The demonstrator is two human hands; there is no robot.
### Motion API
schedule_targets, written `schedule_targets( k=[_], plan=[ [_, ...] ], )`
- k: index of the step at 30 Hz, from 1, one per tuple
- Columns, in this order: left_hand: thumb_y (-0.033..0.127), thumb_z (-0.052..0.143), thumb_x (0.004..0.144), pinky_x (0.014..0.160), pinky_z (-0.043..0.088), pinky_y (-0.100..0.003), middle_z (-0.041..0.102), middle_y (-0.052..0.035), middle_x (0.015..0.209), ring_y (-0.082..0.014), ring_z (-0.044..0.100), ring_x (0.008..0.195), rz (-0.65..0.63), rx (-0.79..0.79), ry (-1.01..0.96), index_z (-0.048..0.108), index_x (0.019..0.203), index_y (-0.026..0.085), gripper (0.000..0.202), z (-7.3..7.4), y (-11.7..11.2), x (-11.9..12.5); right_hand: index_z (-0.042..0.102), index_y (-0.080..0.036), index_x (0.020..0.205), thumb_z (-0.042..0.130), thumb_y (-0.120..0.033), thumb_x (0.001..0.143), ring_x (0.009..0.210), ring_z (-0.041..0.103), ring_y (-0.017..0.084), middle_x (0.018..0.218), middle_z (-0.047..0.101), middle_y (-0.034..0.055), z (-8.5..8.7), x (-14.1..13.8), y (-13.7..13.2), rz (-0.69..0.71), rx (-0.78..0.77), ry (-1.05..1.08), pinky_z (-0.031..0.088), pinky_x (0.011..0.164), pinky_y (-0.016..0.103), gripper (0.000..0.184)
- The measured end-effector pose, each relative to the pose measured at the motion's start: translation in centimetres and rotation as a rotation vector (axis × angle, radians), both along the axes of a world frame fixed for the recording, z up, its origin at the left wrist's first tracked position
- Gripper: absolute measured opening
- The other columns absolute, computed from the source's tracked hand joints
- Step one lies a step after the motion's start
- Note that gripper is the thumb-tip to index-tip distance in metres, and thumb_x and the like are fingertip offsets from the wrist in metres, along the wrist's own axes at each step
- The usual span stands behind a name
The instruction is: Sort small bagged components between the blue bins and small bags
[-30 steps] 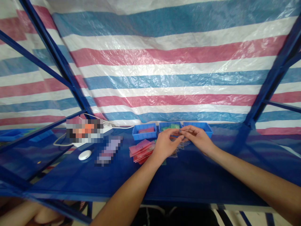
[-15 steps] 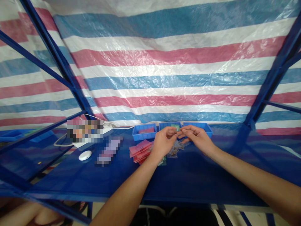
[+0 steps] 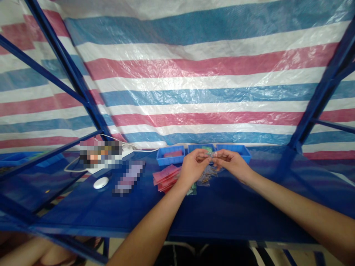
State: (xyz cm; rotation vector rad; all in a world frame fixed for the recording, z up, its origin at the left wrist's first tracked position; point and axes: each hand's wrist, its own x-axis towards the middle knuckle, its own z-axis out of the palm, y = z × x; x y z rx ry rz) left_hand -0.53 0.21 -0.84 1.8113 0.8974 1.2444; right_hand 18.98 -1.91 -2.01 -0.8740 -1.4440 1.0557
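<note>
Nearest to us, our two forearms run forward over the blue table (image 3: 222, 210) and meet at its far side, where our left hand (image 3: 192, 167) and right hand (image 3: 233, 163) come together fingertip to fingertip. Between them we pinch a small clear packet (image 3: 212, 155), thumb and forefinger of each hand closed on opposite ends, the other fingers loosely curled; what is inside is too small to tell. We judge that we are handling this one packet, either opening or checking it, and the next move calls for a steady two-handed pinch so the thin plastic does not slip or twist. Just below our fingertips, between the two hands, lies a loose heap of clear packets (image 3: 206, 176) on the table, close under the one we hold. Just left of our left hand sits a fan of red packets (image 3: 165, 176), nearly touching the wrist. Farther left, well apart, are a white mouse (image 3: 100, 182) and a white power strip. Just beyond our hands stand three blue trays in a row: the left tray (image 3: 170, 156), the middle tray (image 3: 201, 148) directly behind our fingertips, and the right tray (image 3: 237, 149) behind our right hand. Behind everything hangs the striped tarpaulin (image 3: 194, 74).
</note>
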Motion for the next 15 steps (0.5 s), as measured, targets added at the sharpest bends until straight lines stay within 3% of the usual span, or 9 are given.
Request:
schedule_targets(
  k=[5,11,15],
  plan=[
    [0.028,0.074,0.089,0.077,0.06,-0.03,0.074,-0.0097,0.117,-0.0212,0.073,0.098,0.132,0.179,0.107,0.068,0.116,0.02,0.029,0.7,-1.0,-0.1,0.064,-0.024,0.091,0.083,-0.049,0.076,0.057,0.064,0.015,0.074,0.068,-0.0019,0.1,0.2,0.2,-0.109,0.021,0.018,0.058,0.059,0.032,0.035],
    [0.035,0.067,0.096,0.089,0.062,-0.033,0.074,-0.0095,0.121,-0.0231,0.073,0.107,-0.052,0.212,0.159,0.072,0.122,0.024,0.03,1.1,-2.1,0.3,0.066,-0.024,0.098,0.082,-0.045,0.08,0.069,0.069,0.019,0.083,0.073,0.001,-0.5,0.6,0.5,-0.003,0.052,-0.027,0.061,0.071,0.036,0.031],
    [0.032,0.072,0.092,0.092,0.061,-0.036,0.077,-0.0088,0.115,-0.023,0.075,0.103,-0.034,0.165,0.137,0.072,0.119,0.022,0.029,0.6,-1.2,0.0,0.071,-0.024,0.106,0.081,-0.046,0.082,0.078,0.074,0.021,0.098,0.077,0.0047,-0.8,0.7,0.5,0.053,0.04,-0.044,0.062,0.082,0.04,0.034]
  ],
)
